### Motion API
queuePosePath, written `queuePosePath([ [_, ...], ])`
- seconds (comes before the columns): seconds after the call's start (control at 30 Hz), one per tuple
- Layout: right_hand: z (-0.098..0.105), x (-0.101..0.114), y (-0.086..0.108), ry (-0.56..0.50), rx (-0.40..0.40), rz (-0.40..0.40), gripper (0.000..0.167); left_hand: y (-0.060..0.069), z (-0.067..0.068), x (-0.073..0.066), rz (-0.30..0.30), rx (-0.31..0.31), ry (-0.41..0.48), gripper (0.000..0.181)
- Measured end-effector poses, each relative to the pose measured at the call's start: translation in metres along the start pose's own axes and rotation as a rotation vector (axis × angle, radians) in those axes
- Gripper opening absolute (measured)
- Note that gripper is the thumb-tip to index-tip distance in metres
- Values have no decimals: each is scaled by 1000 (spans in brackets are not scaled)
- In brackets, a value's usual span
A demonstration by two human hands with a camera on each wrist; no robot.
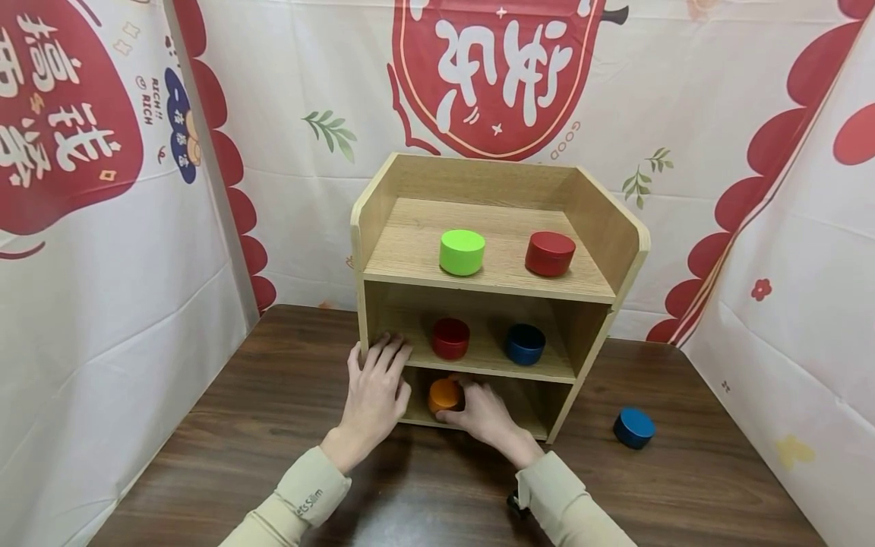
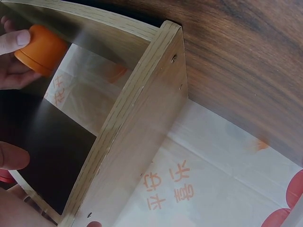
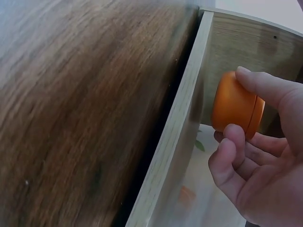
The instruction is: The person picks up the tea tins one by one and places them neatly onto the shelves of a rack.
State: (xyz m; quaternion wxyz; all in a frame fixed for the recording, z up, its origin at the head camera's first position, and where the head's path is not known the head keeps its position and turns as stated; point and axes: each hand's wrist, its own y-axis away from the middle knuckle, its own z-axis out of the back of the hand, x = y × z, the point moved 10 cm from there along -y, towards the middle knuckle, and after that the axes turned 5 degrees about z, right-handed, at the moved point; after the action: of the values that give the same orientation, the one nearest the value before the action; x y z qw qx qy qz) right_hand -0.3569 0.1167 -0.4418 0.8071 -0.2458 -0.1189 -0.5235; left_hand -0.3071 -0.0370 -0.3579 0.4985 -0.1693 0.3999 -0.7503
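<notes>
In the bottom compartment of the wooden shelf unit (image 1: 472, 292), my right hand (image 1: 487, 414) grips a round orange tin (image 1: 444, 396). The right wrist view shows the thumb on one side of the tin (image 3: 233, 103), fingers on the other, and a lid seam. My left hand (image 1: 374, 391) holds the unit at the left end of its middle board, fingers above and thumb below. A dark red tin (image 1: 451, 339) and a dark blue tin (image 1: 525, 344) stand on that board. On the top level are a bright green tin (image 1: 462, 253) and a red tin (image 1: 550, 254).
A blue tin (image 1: 634, 428) sits on the dark wooden table (image 1: 273, 410), right of the unit. Printed cloth (image 1: 294, 190) hangs behind and along both sides. A small black object (image 1: 517, 504) shows beside the right sleeve.
</notes>
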Motion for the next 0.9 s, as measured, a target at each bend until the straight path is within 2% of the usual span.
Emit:
queuePosePath([
  [0.27,-7,4,-1,36,21,24,63,0,-2,1,4,9,-5,49],
  [0.67,-14,3,-2,32,43,38,65,0,-1,0,-2,-1,-2,49],
  [0.9,-16,2,-1,34,48,39,66,0,-2,2,8,19,-8,48],
])
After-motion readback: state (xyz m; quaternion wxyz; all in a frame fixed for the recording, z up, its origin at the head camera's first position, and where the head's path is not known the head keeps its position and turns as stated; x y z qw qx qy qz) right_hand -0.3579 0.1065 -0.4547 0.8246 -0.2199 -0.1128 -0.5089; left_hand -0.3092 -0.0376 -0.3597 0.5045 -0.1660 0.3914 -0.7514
